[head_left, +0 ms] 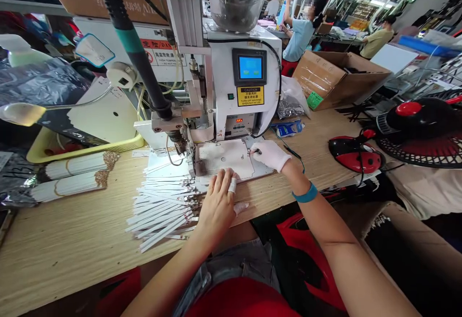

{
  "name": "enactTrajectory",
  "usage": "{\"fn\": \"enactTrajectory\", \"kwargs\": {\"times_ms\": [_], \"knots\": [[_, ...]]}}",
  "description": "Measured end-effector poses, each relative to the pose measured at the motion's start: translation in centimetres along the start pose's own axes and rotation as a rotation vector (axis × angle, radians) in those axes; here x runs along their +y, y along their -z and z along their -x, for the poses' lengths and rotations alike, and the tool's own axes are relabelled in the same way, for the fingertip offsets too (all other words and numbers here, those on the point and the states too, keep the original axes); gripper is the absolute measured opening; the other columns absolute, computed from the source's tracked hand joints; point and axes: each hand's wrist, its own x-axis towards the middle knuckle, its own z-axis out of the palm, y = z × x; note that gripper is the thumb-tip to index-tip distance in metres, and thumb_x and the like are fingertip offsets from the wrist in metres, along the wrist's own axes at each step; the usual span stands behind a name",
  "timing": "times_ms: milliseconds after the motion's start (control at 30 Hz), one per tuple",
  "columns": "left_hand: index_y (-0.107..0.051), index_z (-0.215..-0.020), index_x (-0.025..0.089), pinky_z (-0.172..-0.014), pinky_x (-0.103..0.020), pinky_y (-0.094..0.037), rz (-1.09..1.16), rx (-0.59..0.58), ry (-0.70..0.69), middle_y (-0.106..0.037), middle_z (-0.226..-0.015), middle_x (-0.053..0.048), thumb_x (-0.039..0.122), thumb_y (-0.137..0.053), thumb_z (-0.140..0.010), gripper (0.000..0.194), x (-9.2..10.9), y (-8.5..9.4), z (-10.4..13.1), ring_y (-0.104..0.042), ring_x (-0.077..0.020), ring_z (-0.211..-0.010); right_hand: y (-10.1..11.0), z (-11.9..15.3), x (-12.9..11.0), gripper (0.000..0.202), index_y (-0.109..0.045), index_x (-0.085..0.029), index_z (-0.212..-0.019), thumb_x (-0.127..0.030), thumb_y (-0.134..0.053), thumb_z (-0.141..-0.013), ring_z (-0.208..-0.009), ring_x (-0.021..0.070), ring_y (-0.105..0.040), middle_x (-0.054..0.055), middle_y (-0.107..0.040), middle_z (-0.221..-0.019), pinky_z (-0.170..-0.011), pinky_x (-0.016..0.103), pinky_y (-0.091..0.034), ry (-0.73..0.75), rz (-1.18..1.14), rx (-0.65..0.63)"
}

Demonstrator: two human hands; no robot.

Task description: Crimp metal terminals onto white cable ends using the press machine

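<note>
My left hand lies with its fingers stretched out, the tips on the front edge of the pale work plate. White coverings wrap one finger and the thumb. On the plate's right side, my right hand wears a white glove, its fingers pinched together; what they hold, if anything, is too small to make out. A bench machine with a lit blue screen stands behind the plate. Left of the plate, many loose white flat strips lie in a fanned pile, with small pieces at their right ends.
Banded bundles of white strips lie at the left before a yellow basket. A lamp-like flexible arm reaches over it. Right are a blue packet, an open carton and a red-black fan. Other people sit behind.
</note>
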Motion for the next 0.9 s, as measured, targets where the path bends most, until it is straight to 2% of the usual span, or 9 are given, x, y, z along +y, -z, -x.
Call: {"fn": "enactTrajectory", "kwargs": {"times_ms": [100,200,300,367,533,667,733,833,900], "knots": [[-0.041,-0.142,0.005,-0.115,-0.050,-0.029,-0.018,-0.004,0.001,-0.031,-0.153,-0.019,0.050,-0.055,-0.085,0.074,0.2,0.2,0.0,-0.027,-0.0365,-0.142,-0.1,0.2,-0.2,0.015,-0.072,-0.016,-0.087,-0.017,-0.060,-0.080,-0.078,0.0201,-0.067,0.006,-0.074,-0.085,-0.073,0.029,-0.048,-0.007,-0.205,0.043],[-0.047,-0.139,0.007,-0.115,-0.050,-0.029,-0.029,-0.003,0.004,-0.031,-0.153,-0.018,0.050,-0.054,-0.085,0.070,0.3,0.3,-0.1,-0.026,-0.0366,-0.142,0.0,0.5,-0.4,0.025,-0.069,-0.015,-0.105,-0.026,-0.061,-0.083,-0.076,0.0175,-0.068,0.006,-0.074,-0.095,-0.070,0.028,-0.050,-0.008,-0.429,0.043],[-0.046,-0.140,0.008,-0.115,-0.052,-0.030,-0.027,-0.006,0.014,-0.031,-0.153,-0.018,0.048,-0.054,-0.085,0.068,0.4,0.2,-0.2,-0.026,-0.0365,-0.142,0.1,0.3,-0.1,0.032,-0.069,-0.014,-0.107,-0.028,-0.069,-0.079,-0.093,0.0224,-0.066,0.010,-0.071,-0.108,-0.082,0.032,-0.049,-0.014,-0.307,0.088],[-0.044,-0.141,0.009,-0.115,-0.052,-0.030,-0.024,-0.007,0.022,-0.031,-0.153,-0.017,0.046,-0.055,-0.085,0.068,0.4,0.1,-0.2,-0.026,-0.0360,-0.142,0.2,0.0,0.2,0.030,-0.071,-0.015,-0.104,-0.027,-0.072,-0.076,-0.101,0.0253,-0.064,0.012,-0.071,-0.109,-0.087,0.033,-0.046,-0.002,-0.185,0.075],[-0.041,-0.143,0.007,-0.116,-0.051,-0.028,-0.019,-0.011,0.037,-0.030,-0.153,-0.018,0.046,-0.056,-0.085,0.071,0.6,0.1,-0.1,-0.024,-0.0356,-0.143,0.0,-0.8,0.1,0.013,-0.073,-0.016,-0.091,-0.019,-0.066,-0.080,-0.094,0.0221,-0.066,0.008,-0.074,-0.098,-0.083,0.029,-0.045,-0.008,-0.118,0.016],[-0.041,-0.143,0.008,-0.117,-0.050,-0.027,-0.010,-0.026,0.052,-0.029,-0.154,-0.017,0.049,-0.058,-0.083,0.075,0.7,0.2,-0.1,-0.023,-0.0356,-0.143,0.2,-1.0,-1.1,0.010,-0.072,-0.015,-0.081,-0.015,-0.062,-0.081,-0.089,0.0223,-0.066,0.009,-0.074,-0.088,-0.079,0.030,-0.045,-0.043,-0.078,0.029],[-0.040,-0.143,0.008,-0.117,-0.050,-0.028,-0.004,-0.025,0.056,-0.029,-0.154,-0.018,0.049,-0.058,-0.082,0.076,0.8,0.2,-0.1,-0.024,-0.0355,-0.143,0.4,-0.7,-1.6,0.009,-0.072,-0.015,-0.081,-0.018,-0.064,-0.080,-0.082,0.0213,-0.066,0.008,-0.073,-0.085,-0.075,0.029,-0.046,-0.062,-0.140,0.042],[-0.040,-0.143,0.006,-0.116,-0.049,-0.028,0.000,-0.021,0.055,-0.030,-0.153,-0.018,0.048,-0.057,-0.084,0.075,0.9,0.3,-0.1,-0.024,-0.0358,-0.143,0.7,-0.2,-1.6,0.021,-0.070,-0.015,-0.099,-0.025,-0.064,-0.082,-0.068,0.0169,-0.065,0.004,-0.073,-0.083,-0.066,0.027,-0.047,-0.044,-0.371,0.005],[-0.041,-0.143,0.006,-0.116,-0.049,-0.029,0.000,-0.022,0.054,-0.030,-0.153,-0.018,0.048,-0.055,-0.085,0.073,1.0,0.4,-0.1,-0.024,-0.0363,-0.142,0.7,0.0,-1.1,0.025,-0.069,-0.016,-0.105,-0.024,-0.064,-0.082,-0.072,0.0167,-0.066,0.005,-0.074,-0.090,-0.069,0.027,-0.048,-0.012,-0.428,0.021]]}}
